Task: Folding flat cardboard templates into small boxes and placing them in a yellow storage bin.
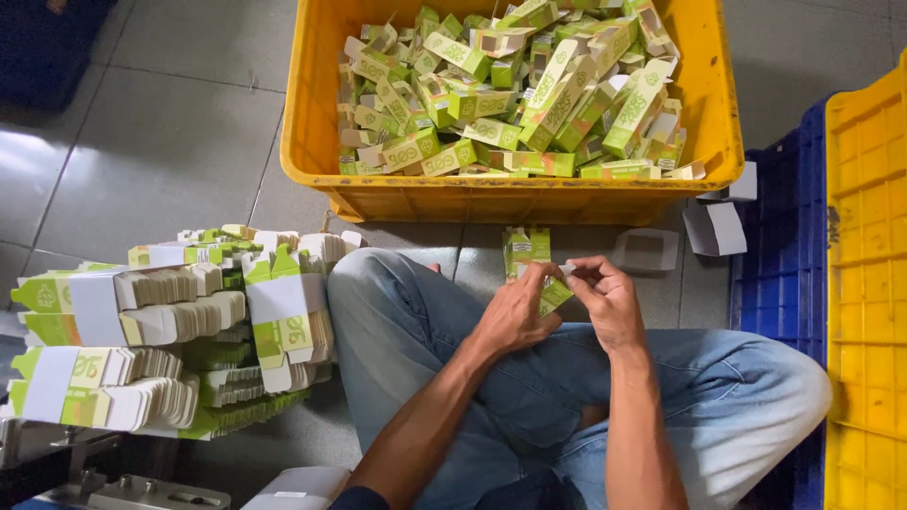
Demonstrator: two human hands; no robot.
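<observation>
My left hand [515,312] and my right hand [605,300] meet over my lap, both pinching one small green and white carton [527,250]. The carton stands partly folded between the fingers, its top flaps up and its lower end poking out near my left thumb. I sit cross-legged on the tiled floor in blue jeans [406,331]. Straight ahead is a yellow crate [312,142] filled with several folded green cartons [510,94].
Banded bundles of flat carton blanks [170,331] lie stacked at my left knee. A blue crate [779,283] and a yellow crate [864,283] stand at the right. Loose white card pieces [713,227] lie on the grey floor by the crate.
</observation>
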